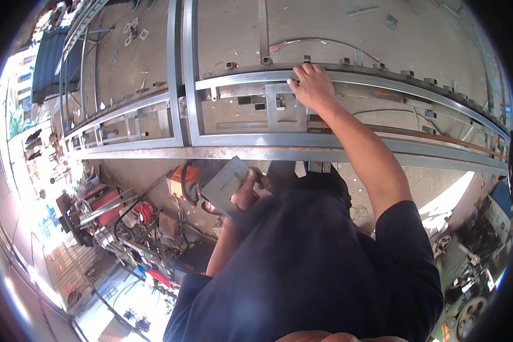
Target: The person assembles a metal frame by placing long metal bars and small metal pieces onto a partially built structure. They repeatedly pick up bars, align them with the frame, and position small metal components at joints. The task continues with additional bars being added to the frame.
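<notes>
My left hand (245,192) is closed on a flat grey metal plate (225,181), held in front of my body at the near side of a steel tube frame. The thumb lies across the plate's face; the other fingers are mostly hidden behind it. With the arm stretched out, my right hand (315,88) grips a shiny steel tube (251,79), the long far rail of the frame. Its fingers bend over the rail and the thumb is on the near side. The frame's near rail (256,140) runs between my two hands.
Upright double tubes (182,74) cross the frame left of my right hand. Short square tube stubs (346,61) line the far rail. An orange machine (182,181) stands on the floor at left, near a cluttered pile of tools. A pulley wheel (471,315) shows at lower right.
</notes>
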Demonstrator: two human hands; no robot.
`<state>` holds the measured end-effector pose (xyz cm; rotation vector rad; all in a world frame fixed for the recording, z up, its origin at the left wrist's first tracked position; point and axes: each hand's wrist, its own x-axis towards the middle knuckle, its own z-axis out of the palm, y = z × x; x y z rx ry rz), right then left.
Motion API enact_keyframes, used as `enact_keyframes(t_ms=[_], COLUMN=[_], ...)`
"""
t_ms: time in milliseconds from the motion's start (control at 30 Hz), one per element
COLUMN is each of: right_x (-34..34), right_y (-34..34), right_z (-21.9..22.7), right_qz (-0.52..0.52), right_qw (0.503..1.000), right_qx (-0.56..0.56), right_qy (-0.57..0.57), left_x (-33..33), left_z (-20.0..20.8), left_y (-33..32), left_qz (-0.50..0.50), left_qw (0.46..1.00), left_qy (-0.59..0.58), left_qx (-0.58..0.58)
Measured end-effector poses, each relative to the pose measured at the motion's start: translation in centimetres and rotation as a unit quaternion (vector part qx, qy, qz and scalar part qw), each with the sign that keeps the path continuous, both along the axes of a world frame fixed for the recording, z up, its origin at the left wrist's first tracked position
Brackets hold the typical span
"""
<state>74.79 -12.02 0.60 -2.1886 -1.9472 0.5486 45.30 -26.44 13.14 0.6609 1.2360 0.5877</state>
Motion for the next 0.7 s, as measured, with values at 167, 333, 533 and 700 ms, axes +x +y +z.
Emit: enact_keyframes(t_ms=[167,333,533,700], right_x=[-0.5,-0.5,-7.9,-5.2], right_y=[-1.0,-3.6,-19.2,-25.6], right_z=[-0.7,-0.2,10.3,12.7], right_qz=[0.012,0.007,-0.041,-0.079], right_qw=[0.998,0.987,0.872,0.894], right_qx=[0.051,0.157,-0.177,-0.151], right_qy=[-0.024,-0.024,0.455,0.414], left_x=[-0.5,-1.0,-1.0,7.3], left_z=[0.2,-1.3,-5.8,-4.3], left_y=[-2.6,-3.5,-2.7,-3.8], left_qz=[0.031,0.032,-0.040,-0.051], left_qw=[0.998,0.999,0.999,0.988], left_qy=[-0.016,-0.036,0.034,-0.099], left_qx=[-0.043,-0.026,0.005,0.105])
